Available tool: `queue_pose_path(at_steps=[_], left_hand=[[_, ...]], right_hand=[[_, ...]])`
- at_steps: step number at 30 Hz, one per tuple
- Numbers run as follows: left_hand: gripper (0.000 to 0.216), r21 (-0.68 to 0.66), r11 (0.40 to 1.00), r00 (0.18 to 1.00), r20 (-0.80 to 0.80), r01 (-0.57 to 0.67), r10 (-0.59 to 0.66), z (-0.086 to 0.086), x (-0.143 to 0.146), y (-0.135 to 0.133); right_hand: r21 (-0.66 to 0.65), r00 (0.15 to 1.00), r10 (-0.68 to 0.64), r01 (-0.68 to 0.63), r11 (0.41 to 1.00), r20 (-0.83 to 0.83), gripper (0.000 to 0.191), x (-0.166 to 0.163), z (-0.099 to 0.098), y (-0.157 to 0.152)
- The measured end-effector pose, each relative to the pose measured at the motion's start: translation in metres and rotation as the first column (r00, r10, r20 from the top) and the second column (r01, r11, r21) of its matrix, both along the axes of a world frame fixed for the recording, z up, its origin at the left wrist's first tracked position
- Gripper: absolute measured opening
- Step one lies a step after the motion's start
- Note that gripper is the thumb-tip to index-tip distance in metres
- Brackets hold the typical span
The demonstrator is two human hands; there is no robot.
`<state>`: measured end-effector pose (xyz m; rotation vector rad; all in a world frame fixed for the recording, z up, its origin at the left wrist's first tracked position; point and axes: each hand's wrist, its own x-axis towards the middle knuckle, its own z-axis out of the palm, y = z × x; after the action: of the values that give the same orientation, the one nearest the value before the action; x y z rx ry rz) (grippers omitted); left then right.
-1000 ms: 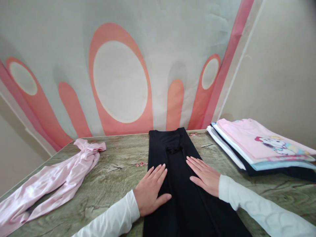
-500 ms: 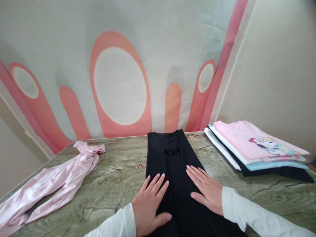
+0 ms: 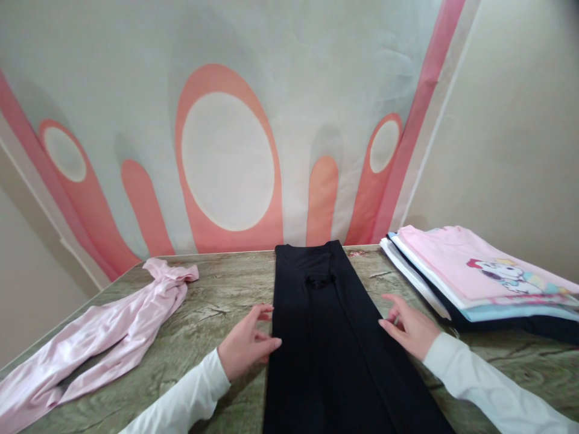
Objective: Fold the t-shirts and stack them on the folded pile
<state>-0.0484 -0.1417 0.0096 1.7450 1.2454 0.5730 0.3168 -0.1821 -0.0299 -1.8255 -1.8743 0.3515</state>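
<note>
A long black garment (image 3: 335, 337), apparently pants folded lengthwise, lies flat down the middle of the table, its narrow end at the far edge. My left hand (image 3: 248, 340) is at its left side, fingers curved and thumb apart, the thumb tip over the cloth's edge. On the opposite side, my right hand (image 3: 409, 328) has bent fingers spread from the thumb, with the thumb tip close to the right edge of the cloth. Neither hand grips the fabric. Whether the fingertips touch it is hard to tell.
Crumpled pink pants (image 3: 122, 325) lie along the left of the wood-patterned table (image 3: 217, 289). A stack of folded clothes, topped by a pink shirt (image 3: 470, 259) with a cartoon print, rests at the right. Behind the table stands a wall with a printed backdrop (image 3: 362, 60).
Both hands have lifted off the top of the black pants and moved outward to its left and right edges. Their flat fingers are now bent. The view has shifted slightly.
</note>
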Motion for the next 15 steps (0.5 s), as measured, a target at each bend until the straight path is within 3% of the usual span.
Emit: queue_pose_path(at_steps=[3, 6, 10, 13, 15], left_hand=[[0.066, -0.235, 0.969, 0.997, 0.033, 0.071, -0.065, 0.006, 0.003, -0.010], [0.070, -0.371, 0.908, 0.981, 0.092, 0.194, -0.172, 0.011, 0.007, -0.019], [0.044, -0.413, 0.867, 0.959, 0.079, 0.279, -0.271, 0.009, 0.008, -0.021], [0.034, -0.467, 0.821, 0.935, 0.035, 0.327, -0.353, 0.004, 0.004, -0.022], [0.035, -0.549, 0.735, 0.889, 0.034, 0.399, -0.457, 0.001, 0.002, -0.026]], right_hand=[[-0.112, 0.998, 0.053, -0.051, 0.992, 0.016, 0.054, -0.004, 0.003, -0.008], [-0.215, 0.988, 0.149, -0.153, 0.964, -0.037, 0.059, -0.007, 0.012, -0.016], [-0.332, 0.951, 0.269, -0.305, 0.893, -0.151, 0.032, -0.002, 0.022, -0.020], [-0.525, 0.922, 0.279, -0.383, 0.760, -0.268, 0.013, 0.001, 0.025, -0.026], [-0.668, 0.891, 0.254, -0.450, 0.593, -0.375, 0.012, 0.000, 0.026, -0.032]])
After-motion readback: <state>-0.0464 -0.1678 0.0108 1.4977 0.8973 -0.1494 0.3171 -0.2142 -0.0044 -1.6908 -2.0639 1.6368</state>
